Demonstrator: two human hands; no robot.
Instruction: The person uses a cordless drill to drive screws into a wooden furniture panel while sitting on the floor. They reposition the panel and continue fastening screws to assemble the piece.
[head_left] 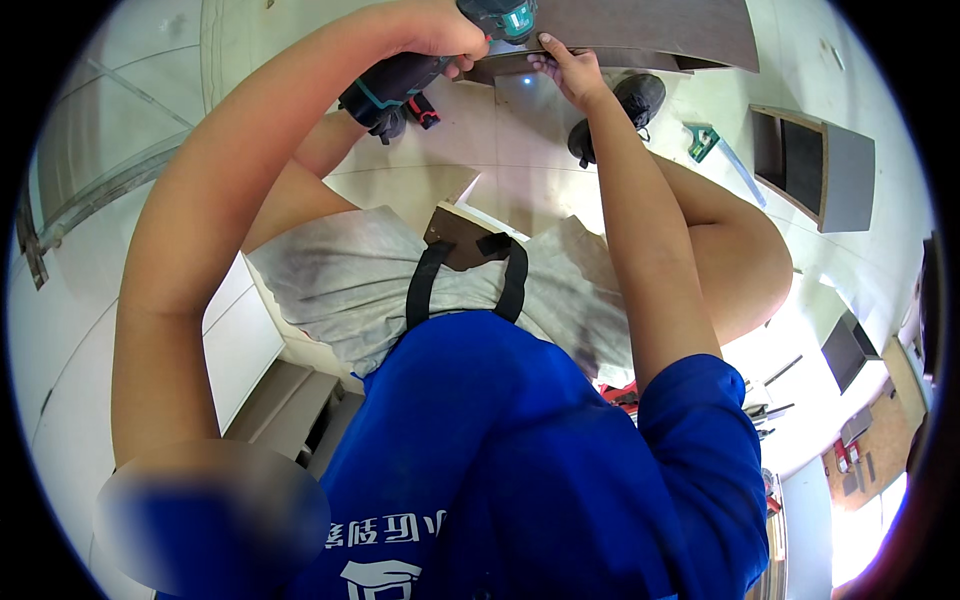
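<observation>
One open grey box — L fingers round drill, R fingers round drk board edge

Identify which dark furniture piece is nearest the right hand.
The long dark piece at the picture's top, right at the right hand; the open box and smaller dark piece sit apart, farther right.

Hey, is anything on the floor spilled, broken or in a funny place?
I can't see anything spilled or broken. The green-handled ruler tool looks a bit out of place: it lies loose and slanted on the floor, between a black shoe and the open grey box, where somebody might step on it.
</observation>
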